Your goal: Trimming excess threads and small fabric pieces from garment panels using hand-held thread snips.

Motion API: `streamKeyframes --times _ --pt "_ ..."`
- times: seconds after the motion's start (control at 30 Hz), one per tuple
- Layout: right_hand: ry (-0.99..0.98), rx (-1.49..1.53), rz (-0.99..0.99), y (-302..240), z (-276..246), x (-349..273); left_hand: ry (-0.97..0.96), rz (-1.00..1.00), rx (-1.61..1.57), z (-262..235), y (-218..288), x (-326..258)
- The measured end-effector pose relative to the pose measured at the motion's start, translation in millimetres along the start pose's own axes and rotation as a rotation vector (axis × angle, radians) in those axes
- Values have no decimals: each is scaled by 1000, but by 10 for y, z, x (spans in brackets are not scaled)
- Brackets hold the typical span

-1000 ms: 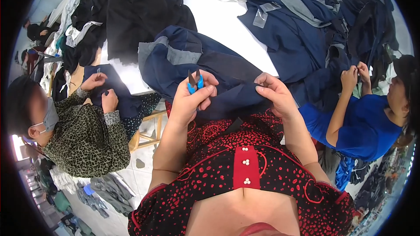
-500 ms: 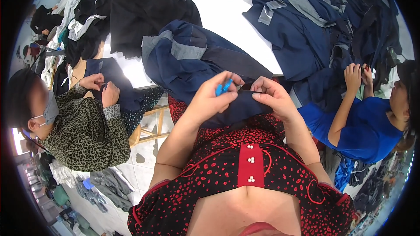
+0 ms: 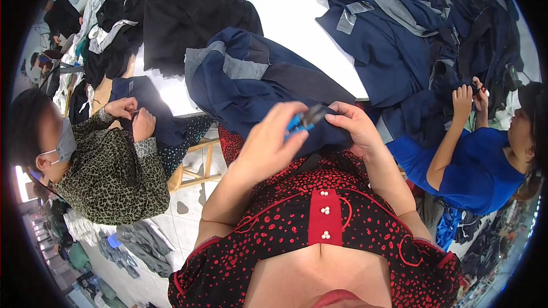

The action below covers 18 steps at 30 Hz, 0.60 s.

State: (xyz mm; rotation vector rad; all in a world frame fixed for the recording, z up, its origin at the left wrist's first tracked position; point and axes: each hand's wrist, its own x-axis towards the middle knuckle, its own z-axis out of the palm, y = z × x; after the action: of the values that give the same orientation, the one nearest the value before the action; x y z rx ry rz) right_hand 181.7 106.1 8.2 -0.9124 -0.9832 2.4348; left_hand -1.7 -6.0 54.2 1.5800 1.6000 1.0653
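Blue-handled thread snips (image 3: 295, 125) are in my left hand (image 3: 268, 140), its fingers closed round the handles. The blades, smeared by motion, point toward my right hand (image 3: 357, 128). That hand pinches an edge of a navy garment (image 3: 240, 94) between thumb and fingers, close to the blade tips. The garment spreads from my lap over the near edge of the table, with grey inner fabric showing at its far left end. Whether the blades touch the cloth I cannot tell.
The white table (image 3: 279, 11) carries a black fabric pile (image 3: 194, 17) at far left and a navy garment heap (image 3: 388, 51) at right. A masked person in a patterned top (image 3: 108, 177) works close on my left, a person in blue (image 3: 479, 159) on my right.
The snips have turned in my left hand, so their blades now show, pointing toward the right hand. The left hand has moved slightly away from the cloth edge that it was at.
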Motion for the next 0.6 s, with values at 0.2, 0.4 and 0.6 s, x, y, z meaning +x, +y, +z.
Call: streamKeyframes --times 0.2,0.4,0.6 --pt "-36 -183 -108 15 14 6 -52 -53 99 88 47 -54" --pt "-12 -262 -153 15 47 -16 -27 -57 133 101 29 -39" --pt "-19 -376 -215 43 49 -18 -34 -66 130 101 34 -59"
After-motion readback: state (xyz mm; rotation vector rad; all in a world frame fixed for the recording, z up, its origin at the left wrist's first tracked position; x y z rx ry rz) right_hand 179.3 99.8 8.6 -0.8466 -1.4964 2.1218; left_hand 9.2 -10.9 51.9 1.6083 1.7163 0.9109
